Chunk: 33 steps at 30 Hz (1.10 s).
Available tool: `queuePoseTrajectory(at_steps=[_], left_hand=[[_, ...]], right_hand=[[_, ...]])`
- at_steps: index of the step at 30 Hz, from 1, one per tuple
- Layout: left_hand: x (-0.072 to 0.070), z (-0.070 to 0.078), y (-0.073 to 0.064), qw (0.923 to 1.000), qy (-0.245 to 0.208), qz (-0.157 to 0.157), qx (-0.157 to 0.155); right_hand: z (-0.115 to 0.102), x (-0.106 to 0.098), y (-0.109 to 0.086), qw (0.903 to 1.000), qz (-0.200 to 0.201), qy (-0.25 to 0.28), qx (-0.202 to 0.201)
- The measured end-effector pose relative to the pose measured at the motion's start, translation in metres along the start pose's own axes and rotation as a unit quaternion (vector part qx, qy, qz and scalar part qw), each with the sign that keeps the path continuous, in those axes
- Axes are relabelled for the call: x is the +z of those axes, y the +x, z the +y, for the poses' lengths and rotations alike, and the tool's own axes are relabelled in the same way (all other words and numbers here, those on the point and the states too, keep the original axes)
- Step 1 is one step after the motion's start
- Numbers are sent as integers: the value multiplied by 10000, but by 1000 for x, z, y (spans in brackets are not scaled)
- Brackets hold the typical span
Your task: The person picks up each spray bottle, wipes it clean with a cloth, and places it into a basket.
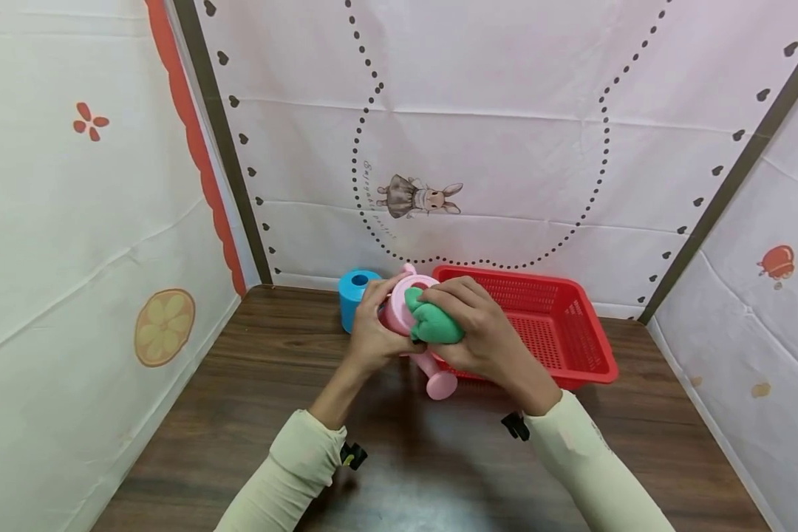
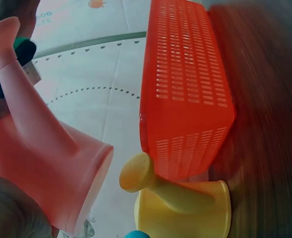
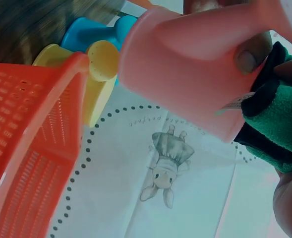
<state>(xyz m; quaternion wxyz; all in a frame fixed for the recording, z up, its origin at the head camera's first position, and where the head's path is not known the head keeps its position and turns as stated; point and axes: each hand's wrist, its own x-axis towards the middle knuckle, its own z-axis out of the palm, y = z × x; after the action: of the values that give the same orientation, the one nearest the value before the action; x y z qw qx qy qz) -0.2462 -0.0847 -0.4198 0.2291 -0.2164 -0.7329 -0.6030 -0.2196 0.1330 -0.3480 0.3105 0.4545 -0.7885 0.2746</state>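
Observation:
My left hand (image 1: 375, 336) grips a pink watering can (image 2: 46, 163) by its side, holding it raised over the table in front of the red basket. Its spout points towards me, ending in a round rose (image 1: 442, 385). My right hand (image 1: 484, 325) holds a bunched green plush cloth (image 1: 437, 324) against the can's top opening. In the right wrist view, the cloth shows black edging (image 3: 259, 101) and a white tag. Fingers and cloth hide part of the can's rim.
A red perforated plastic basket (image 1: 595, 332) stands behind and to the right of my hands. A blue watering can (image 1: 350, 301) stands at the back left. Beside the basket is a yellow watering can (image 2: 185, 210), hidden in the head view. Patterned cloth walls surround the wooden table (image 1: 253, 391).

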Motion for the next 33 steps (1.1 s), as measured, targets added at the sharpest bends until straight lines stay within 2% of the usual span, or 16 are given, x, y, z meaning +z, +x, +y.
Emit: queuePoseTrajectory(at_steps=[7, 11, 14, 18, 25, 30, 33], left_hand=[[11, -5, 4, 9990, -226, -277, 253], [16, -4, 3, 9988, -329, -287, 224], [17, -5, 1, 9995, -200, -235, 118], [18, -6, -1, 9998, 38, -183, -7], [16, -7, -3, 9998, 83, -182, 45], [10, -7, -1, 9999, 92, 135, 19], [6, -7, 0, 9995, 146, 274, -26]], right_hand=[[10, 5, 18, 9995, -75, 162, 244], [20, 5, 26, 9981, -44, 172, 582], [27, 5, 27, 9957, -111, 170, 905], [34, 3, 22, 9910, -209, 245, 1300], [43, -3, 9, 9798, -207, 478, 1931], [43, -8, -1, 9665, -240, 543, 2496], [40, -9, -6, 9646, -256, 571, 2563]])
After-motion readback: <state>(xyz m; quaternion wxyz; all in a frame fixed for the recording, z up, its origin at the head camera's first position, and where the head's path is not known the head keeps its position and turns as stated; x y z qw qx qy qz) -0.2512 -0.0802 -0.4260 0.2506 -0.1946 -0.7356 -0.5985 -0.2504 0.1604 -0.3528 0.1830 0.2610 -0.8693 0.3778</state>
